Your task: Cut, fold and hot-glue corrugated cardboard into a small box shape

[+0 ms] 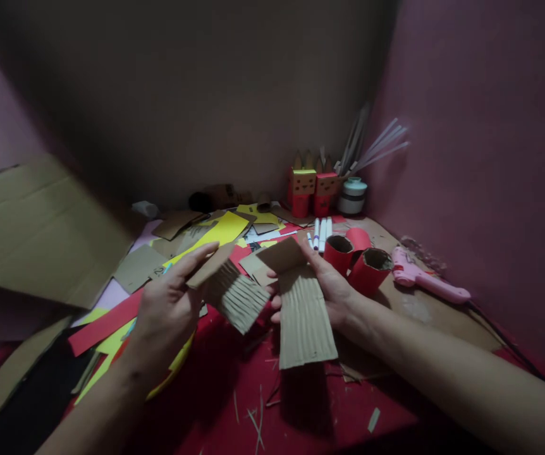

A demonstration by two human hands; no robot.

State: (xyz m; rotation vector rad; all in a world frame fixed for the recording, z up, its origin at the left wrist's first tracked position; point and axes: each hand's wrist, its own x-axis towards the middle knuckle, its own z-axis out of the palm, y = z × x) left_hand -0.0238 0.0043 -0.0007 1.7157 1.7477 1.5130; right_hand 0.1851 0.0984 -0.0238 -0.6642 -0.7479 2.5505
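Note:
My left hand (171,303) is closed on a folded piece of corrugated cardboard (239,296), its ridged face turned toward me. In my right hand (332,287) is a longer corrugated cardboard strip (305,322), bent so that a smooth flap (281,254) stands at its far end. Both pieces are held above the red table (234,392), close together near the middle of the view. Some fingertips of my right hand show between the two pieces. Just beyond my right hand stand red-covered cardboard tubes (371,272).
A pink glue gun (427,278) lies at the right. Several white markers (322,234) and two red box-headed figures (303,189) are at the back, beside a lidded jar (352,196). Yellow paper (222,229) and cardboard scraps cover the left. A large cardboard sheet (40,234) leans there.

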